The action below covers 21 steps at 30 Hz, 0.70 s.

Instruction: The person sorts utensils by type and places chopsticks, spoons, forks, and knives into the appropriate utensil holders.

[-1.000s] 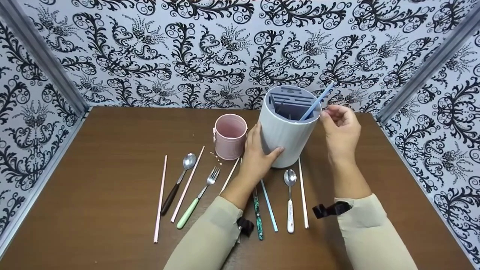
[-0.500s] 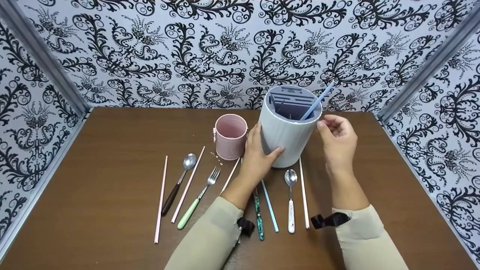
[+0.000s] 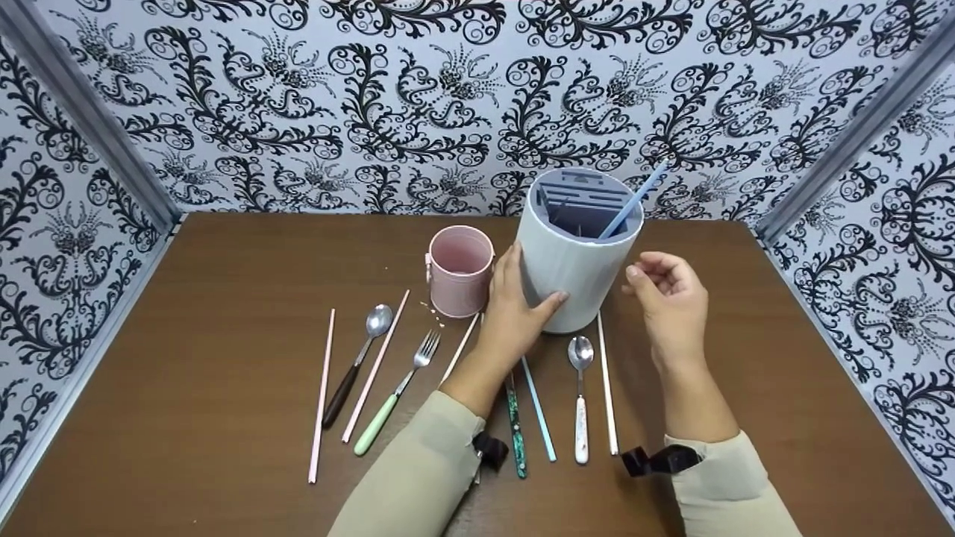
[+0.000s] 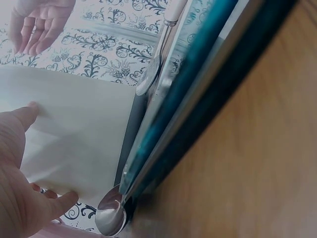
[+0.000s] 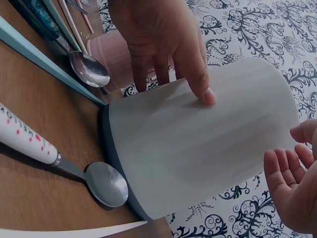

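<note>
The holder (image 3: pixel 580 277) stands on the table (image 3: pixel 209 298) just beside the pink cup (image 3: pixel 456 293), a blue chopstick (image 3: pixel 634 198) leaning out of its top. The left hand (image 3: pixel 516 307) grips its side, thumb in front and fingers wrapped behind, while the right hand (image 3: pixel 673 294), fingers loosely bent around nothing, hovers near its other side, apart from it; the white-handled spoon (image 3: pixel 581 409) lies before its base.
</note>
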### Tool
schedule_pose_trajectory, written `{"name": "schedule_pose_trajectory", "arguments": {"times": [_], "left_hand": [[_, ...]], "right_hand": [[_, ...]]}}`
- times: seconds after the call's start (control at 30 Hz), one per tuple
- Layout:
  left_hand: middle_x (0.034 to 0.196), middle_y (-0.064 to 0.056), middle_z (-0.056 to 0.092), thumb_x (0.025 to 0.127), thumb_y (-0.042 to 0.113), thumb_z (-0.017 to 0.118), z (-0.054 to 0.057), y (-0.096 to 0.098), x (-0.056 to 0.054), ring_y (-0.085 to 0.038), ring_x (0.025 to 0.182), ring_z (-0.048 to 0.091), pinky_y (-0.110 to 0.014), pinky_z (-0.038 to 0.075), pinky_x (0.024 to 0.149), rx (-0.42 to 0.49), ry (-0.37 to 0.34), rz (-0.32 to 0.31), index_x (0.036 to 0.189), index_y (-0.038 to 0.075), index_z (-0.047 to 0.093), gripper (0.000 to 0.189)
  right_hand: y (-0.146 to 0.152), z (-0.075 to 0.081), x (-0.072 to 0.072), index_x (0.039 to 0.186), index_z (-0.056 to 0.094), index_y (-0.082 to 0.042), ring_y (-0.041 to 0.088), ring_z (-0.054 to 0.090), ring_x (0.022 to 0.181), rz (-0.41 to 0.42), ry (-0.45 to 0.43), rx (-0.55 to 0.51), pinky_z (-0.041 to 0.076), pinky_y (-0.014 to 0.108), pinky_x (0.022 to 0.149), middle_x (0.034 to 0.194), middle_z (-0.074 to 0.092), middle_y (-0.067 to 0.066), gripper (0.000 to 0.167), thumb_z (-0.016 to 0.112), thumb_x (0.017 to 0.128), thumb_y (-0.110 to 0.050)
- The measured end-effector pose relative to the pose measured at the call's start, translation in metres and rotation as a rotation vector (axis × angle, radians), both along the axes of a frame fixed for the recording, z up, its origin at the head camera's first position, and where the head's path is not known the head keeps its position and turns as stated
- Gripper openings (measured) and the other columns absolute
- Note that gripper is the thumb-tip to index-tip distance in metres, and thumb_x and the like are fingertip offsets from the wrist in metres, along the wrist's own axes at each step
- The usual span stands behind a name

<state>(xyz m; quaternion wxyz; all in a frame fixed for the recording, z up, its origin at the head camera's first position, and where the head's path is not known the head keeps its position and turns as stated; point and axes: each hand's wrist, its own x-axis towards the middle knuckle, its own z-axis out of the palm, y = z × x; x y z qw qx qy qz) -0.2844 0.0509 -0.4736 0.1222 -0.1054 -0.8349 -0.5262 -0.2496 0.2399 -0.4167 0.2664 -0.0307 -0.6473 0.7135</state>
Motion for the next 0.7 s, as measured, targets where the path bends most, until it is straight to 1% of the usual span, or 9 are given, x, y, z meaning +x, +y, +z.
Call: {"name": "schedule_pose_trajectory", "arguments": {"times": [0.17, 0.3, 0.43, 0.57, 0.7], "left_hand": [[0.164, -0.014, 0.037, 0.086, 0.036, 0.085, 0.0, 0.0, 0.0, -0.032, 0.153, 0.036, -0.045, 0.031, 0.127, -0.003, 0.009, 0.004, 0.164, 0.009, 0.025, 0.102], [0.164, -0.014, 0.037, 0.086, 0.036, 0.085, -0.001, 0.0, 0.0, -0.032, 0.153, 0.036, -0.045, 0.032, 0.127, -0.002, 0.008, 0.006, 0.164, 0.01, 0.025, 0.102], [0.165, -0.013, 0.036, 0.086, 0.036, 0.085, 0.0, 0.0, 0.0, -0.031, 0.154, 0.035, -0.045, 0.031, 0.127, 0.005, 0.006, 0.005, 0.164, 0.01, 0.025, 0.102], [0.165, -0.013, 0.035, 0.086, 0.036, 0.085, 0.0, 0.0, 0.0, -0.031, 0.154, 0.034, -0.044, 0.03, 0.128, 0.006, 0.005, 0.001, 0.164, 0.009, 0.025, 0.103], [0.165, -0.014, 0.036, 0.086, 0.035, 0.085, 0.0, 0.0, 0.001, -0.031, 0.154, 0.035, -0.045, 0.031, 0.127, 0.012, 0.013, -0.003, 0.164, 0.008, 0.025, 0.102]], "right_hand": [[0.003, -0.001, 0.003, 0.105, 0.068, -0.001, 0.013, 0.064, 0.077, 0.032, -0.058, 0.048, 0.06, 0.023, 0.068, 0.091, 0.067, 0.003, 0.018, 0.067, 0.091, 0.011], [0.005, -0.002, 0.004, 0.112, 0.066, 0.001, 0.011, 0.066, 0.079, 0.067, -0.125, 0.132, 0.061, 0.024, 0.069, 0.094, 0.068, 0.0, 0.02, 0.069, 0.093, 0.006], [0.011, -0.001, 0.005, 0.12, 0.064, 0.002, 0.01, 0.067, 0.084, 0.111, -0.196, 0.243, 0.062, 0.025, 0.073, 0.1, 0.067, 0.0, 0.027, 0.071, 0.094, 0.0], [0.017, 0.0, 0.005, 0.128, 0.059, 0.003, 0.008, 0.067, 0.087, 0.154, -0.252, 0.325, 0.062, 0.023, 0.074, 0.105, 0.063, 0.002, 0.036, 0.072, 0.095, -0.005], [0.022, -0.002, 0.003, 0.13, 0.058, 0.006, 0.006, 0.067, 0.086, 0.189, -0.286, 0.396, 0.062, 0.023, 0.073, 0.106, 0.062, 0.004, 0.041, 0.074, 0.095, -0.009]]}}
